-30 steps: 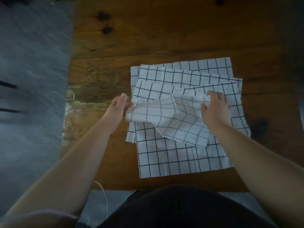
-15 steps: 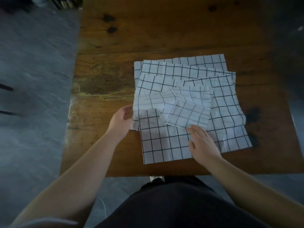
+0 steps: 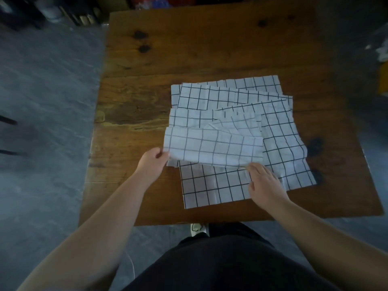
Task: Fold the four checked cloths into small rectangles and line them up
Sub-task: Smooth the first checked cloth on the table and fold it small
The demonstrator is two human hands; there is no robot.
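Looks barely begun. Pinches the near-left corner of the top cloth with the curled fingers of the left hand. Sets the right hand at its near edge; cannot tell whether gripping or only touching. Finds that cloth half-folded and rumpled, lying on the other cloths, which are spread flat and overlapping on the worktop. Leaves nearly everything: no finished rectangle, no line-up.

The place looks like a plain indoor work or storage room. A worn brown plank tabletop with dark knots stands on a bare mottled grey floor. Beyond the tabletop's far left corner sits dim, blurred clutter of bottles and containers. Right of the tabletop, a yellow box edge shows.
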